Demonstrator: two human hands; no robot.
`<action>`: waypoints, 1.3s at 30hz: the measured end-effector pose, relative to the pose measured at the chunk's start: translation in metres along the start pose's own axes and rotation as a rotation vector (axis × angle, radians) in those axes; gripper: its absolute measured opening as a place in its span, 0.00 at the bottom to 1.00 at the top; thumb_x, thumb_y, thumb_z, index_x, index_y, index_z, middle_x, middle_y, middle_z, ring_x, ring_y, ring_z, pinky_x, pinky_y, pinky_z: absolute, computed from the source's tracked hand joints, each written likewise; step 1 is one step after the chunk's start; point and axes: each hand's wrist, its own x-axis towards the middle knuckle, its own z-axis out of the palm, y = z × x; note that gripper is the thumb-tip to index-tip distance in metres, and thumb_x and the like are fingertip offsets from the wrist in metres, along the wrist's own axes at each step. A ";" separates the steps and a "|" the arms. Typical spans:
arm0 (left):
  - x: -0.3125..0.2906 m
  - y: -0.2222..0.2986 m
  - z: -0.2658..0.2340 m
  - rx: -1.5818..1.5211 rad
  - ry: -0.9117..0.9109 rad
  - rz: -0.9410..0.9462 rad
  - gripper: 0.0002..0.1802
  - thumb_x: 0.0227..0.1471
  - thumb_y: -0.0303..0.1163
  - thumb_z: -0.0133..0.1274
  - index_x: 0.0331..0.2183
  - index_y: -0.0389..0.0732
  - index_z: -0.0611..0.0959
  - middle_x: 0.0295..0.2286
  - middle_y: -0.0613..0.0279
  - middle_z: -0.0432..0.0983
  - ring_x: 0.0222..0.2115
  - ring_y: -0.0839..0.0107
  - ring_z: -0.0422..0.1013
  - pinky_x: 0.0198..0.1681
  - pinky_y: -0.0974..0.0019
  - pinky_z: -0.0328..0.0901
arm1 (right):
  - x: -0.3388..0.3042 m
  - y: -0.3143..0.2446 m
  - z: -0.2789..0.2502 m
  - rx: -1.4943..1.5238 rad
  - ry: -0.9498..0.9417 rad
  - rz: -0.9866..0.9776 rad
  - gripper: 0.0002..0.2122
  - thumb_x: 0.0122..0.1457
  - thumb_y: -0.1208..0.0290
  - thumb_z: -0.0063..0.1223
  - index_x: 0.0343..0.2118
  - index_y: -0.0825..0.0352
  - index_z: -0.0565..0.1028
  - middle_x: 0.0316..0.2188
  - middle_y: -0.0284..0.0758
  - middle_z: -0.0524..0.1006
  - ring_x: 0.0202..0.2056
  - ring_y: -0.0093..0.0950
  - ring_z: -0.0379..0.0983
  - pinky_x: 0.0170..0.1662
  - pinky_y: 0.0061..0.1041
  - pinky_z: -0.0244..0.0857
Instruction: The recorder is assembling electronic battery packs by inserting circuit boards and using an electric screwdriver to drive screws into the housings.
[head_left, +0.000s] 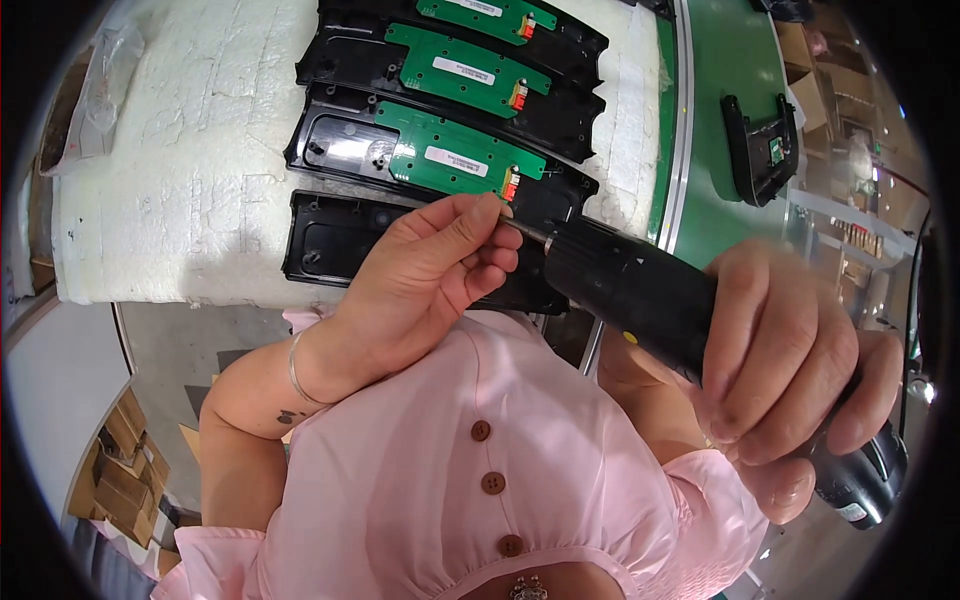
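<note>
My right hand (785, 355) is wrapped round a black electric screwdriver (630, 285), which points left. Its thin metal bit (528, 230) reaches my left hand (435, 255), where thumb and index finger are pinched together at the bit's end. Whatever sits between those fingertips is hidden or too small to make out. Just beyond them lies a green circuit board (425, 165) with a white label and a red-and-white connector (512, 185), set in a black plastic panel (340, 150). Nearest me, partly behind my left hand, is a black panel (335, 235) showing no board.
Further black panels with green boards (465, 70) line up behind on a white foam-covered surface (190, 150). To the right runs a green belt (705, 60) with a metal edge, carrying a curved black part (760, 150). Cardboard boxes (130, 465) stand at lower left.
</note>
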 end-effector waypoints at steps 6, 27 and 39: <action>0.000 -0.001 0.021 0.156 -0.029 0.043 0.15 0.55 0.36 0.40 0.39 0.34 0.70 0.34 0.59 0.71 0.33 0.74 0.70 0.36 0.76 0.67 | 0.020 -0.004 -0.010 -0.205 -0.192 0.220 0.15 0.40 0.79 0.51 0.32 0.61 0.63 0.12 0.20 0.65 0.13 0.14 0.59 0.22 0.13 0.54; -0.011 0.007 0.012 0.337 0.183 0.001 0.07 0.52 0.30 0.47 0.32 0.36 0.73 0.27 0.61 0.73 0.24 0.79 0.70 0.27 0.79 0.66 | 0.018 0.069 -0.027 -0.189 0.015 0.227 0.13 0.39 0.73 0.36 0.32 0.67 0.62 0.12 0.30 0.59 0.13 0.21 0.53 0.23 0.26 0.53; 0.002 0.007 0.018 0.019 0.182 0.017 0.07 0.51 0.30 0.47 0.32 0.38 0.74 0.26 0.65 0.72 0.25 0.81 0.69 0.30 0.80 0.67 | 0.021 -0.012 -0.016 0.145 -0.071 0.186 0.15 0.39 0.74 0.57 0.31 0.62 0.66 0.15 0.23 0.70 0.17 0.13 0.66 0.25 0.11 0.61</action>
